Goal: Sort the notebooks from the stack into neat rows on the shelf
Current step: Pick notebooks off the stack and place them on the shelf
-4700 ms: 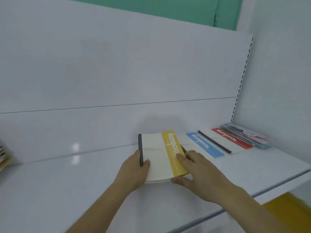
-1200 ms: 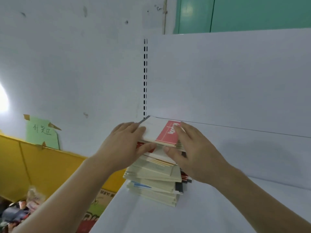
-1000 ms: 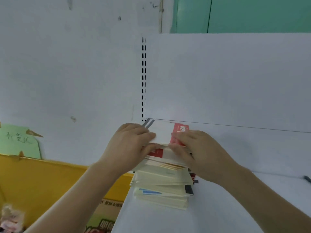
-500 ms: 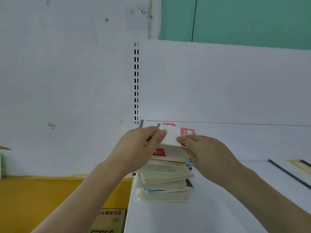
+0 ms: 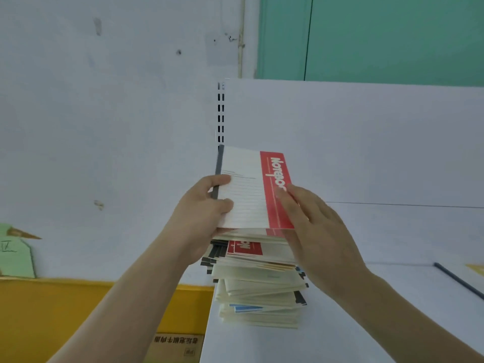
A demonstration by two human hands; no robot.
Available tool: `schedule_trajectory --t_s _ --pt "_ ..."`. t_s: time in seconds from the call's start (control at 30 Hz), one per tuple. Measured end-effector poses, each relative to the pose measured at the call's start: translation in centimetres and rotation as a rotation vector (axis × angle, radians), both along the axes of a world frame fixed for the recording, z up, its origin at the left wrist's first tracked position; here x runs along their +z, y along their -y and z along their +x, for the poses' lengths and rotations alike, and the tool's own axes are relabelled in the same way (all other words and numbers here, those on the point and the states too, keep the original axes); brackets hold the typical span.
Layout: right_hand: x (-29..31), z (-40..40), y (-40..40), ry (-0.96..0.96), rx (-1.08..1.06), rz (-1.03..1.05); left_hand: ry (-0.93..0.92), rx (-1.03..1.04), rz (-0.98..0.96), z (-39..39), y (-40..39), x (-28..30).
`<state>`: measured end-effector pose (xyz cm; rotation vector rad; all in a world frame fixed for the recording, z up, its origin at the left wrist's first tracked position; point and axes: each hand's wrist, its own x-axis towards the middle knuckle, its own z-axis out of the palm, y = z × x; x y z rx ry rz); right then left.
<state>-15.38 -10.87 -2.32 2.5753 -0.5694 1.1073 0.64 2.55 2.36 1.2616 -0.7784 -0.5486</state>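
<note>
A tall stack of notebooks [image 5: 259, 289] stands at the left end of the white shelf [image 5: 366, 323]. Above it, tilted up toward me, is a bundle of red-banded notebooks [image 5: 248, 189] with grey spines. My left hand [image 5: 201, 213] grips the bundle at its spine edge, thumb on the cover. My right hand [image 5: 314, 231] holds its right side, fingers lying along the red band. The bundle's lower edge sits just over the stack's top.
The shelf's white back panel [image 5: 366, 142] rises behind, with a slotted upright [image 5: 220, 113] at its left. A dark notebook spine [image 5: 458, 279] lies on the shelf at far right. Left of the shelf are a yellow bin [image 5: 78, 310] and a cardboard box [image 5: 178, 344].
Both hands have lifted the red-banded bundle off the stack and tipped its cover toward me. Earlier I was at the right end, laying down a yellow-banded notebook.
</note>
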Motion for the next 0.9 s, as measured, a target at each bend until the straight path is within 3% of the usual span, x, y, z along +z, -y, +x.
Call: schedule_trajectory --t_s 0.07,0.2,0.43,0.57,0.9 --pt "-0.4 0.3 0.5 -0.064 -0.070 0.227 0.073 0.114 0.000 0.9 -0.5 -0.3" --pt "-0.3 1.6 0.7 -0.372 -0.050 0.304 0.023 0.246 -0.021 2.6 -1.9 -0.4" --pt "-0.1 0.5 2.1 -0.308 0.000 0.288 -0.021 0.313 0.014 3.6 -2.7 -1.4" --pt "0.2 -1.2 3.1 -0.310 -0.017 0.171 -0.103 0.262 -0.009 3.6 -2.6 -1.5" --pt "1.9 -3.3 2.9 0.272 -0.076 -0.149 -0.060 0.210 0.005 2.5 -1.7 -1.9"
